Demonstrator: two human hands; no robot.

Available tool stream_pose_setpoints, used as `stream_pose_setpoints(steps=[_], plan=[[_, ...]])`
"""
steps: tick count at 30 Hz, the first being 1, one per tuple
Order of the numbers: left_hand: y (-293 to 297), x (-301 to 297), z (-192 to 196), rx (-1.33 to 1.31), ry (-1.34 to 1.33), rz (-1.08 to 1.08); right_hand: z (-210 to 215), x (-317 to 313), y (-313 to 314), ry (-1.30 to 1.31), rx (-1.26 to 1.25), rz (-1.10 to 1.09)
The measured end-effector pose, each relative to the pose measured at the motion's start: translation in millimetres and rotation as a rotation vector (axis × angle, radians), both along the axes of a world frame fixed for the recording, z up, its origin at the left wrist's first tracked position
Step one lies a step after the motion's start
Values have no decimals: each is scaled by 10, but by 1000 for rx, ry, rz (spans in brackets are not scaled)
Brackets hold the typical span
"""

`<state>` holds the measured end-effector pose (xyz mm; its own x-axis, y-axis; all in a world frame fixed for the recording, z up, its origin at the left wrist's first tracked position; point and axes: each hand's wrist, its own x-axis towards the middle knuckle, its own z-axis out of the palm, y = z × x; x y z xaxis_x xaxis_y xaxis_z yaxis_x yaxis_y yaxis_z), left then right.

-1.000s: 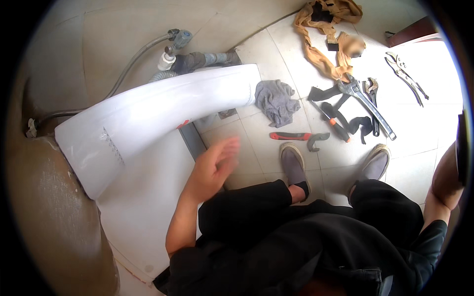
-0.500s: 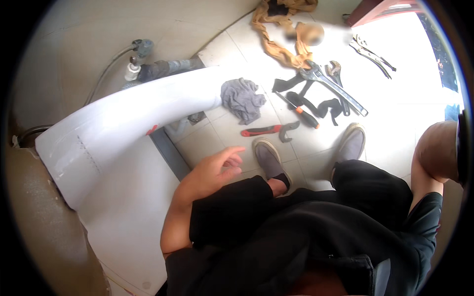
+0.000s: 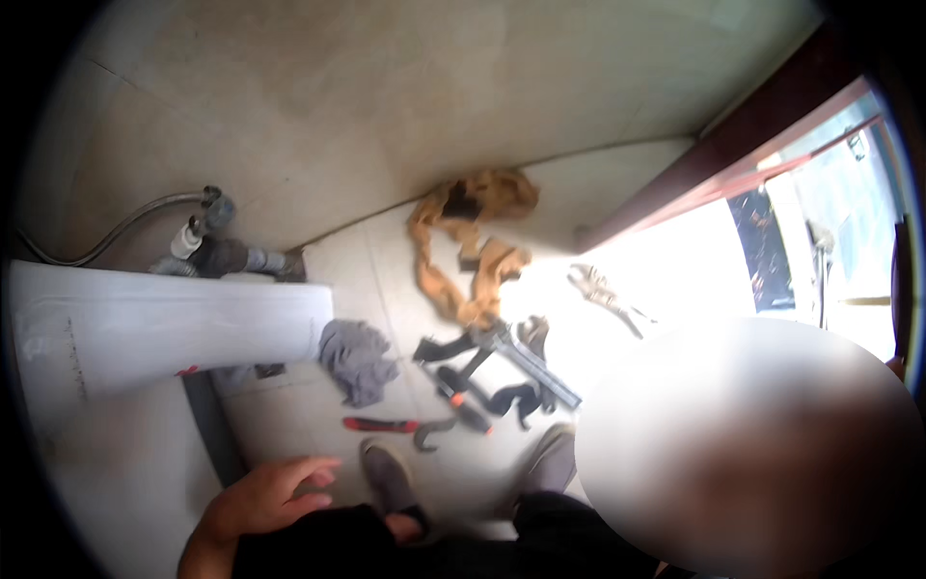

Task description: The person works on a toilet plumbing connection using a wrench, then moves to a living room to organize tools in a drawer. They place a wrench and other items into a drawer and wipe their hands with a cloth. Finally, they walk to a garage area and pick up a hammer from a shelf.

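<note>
My left hand [image 3: 280, 497] rests over my left knee at the bottom left, holding nothing, its fingers loosely bent and the thumb apart. My right hand is not in view; a large blurred patch covers the lower right. Nearest to the left hand on the floor lies a red-handled wrench [image 3: 381, 425] with a grey hooked jaw. Just beyond it is a crumpled grey cloth [image 3: 357, 362], by the end of a white ceramic fixture [image 3: 193, 323]. A black screwdriver [image 3: 468, 413] with orange marks and a large adjustable wrench [image 3: 535, 362] lie farther right.
A tan strap-like bundle [image 3: 439, 285] lies on the tiles near the wall. Locking pliers [image 3: 608, 297] sit to its right, near a dark red door [image 3: 714, 159]. A valve with a hose [image 3: 217, 205] and a grey pipe [image 3: 260, 261] stand behind the ceramic fixture.
The view has tilted up and to the right, showing more wall and the doorway. My left hand keeps its pose near the knee. My right arm is no longer discernible.
</note>
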<state>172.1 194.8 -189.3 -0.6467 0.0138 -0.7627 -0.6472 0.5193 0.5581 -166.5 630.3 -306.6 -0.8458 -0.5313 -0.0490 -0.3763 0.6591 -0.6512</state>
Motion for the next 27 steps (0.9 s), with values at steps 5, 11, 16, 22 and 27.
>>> stream_pose_setpoints(steps=[5, 11, 16, 22, 27], plan=[[-573, -250, 397, -18, -110, -96, -74, -220, -10, -101, 18, 14], [150, 159, -141, 85, -60, -34, -220, 7, 342, -3, 24, -79], [33, -353, -201, 93, -62, -5, 21, 23, 65, -30, 25, -106], [12, -23, -365, 73, -86, 65, 398, 9, -569, 113, -162, 42], [-358, -19, -237, 33, -53, 117, 877, 62, -1448, 284, -420, 193]])
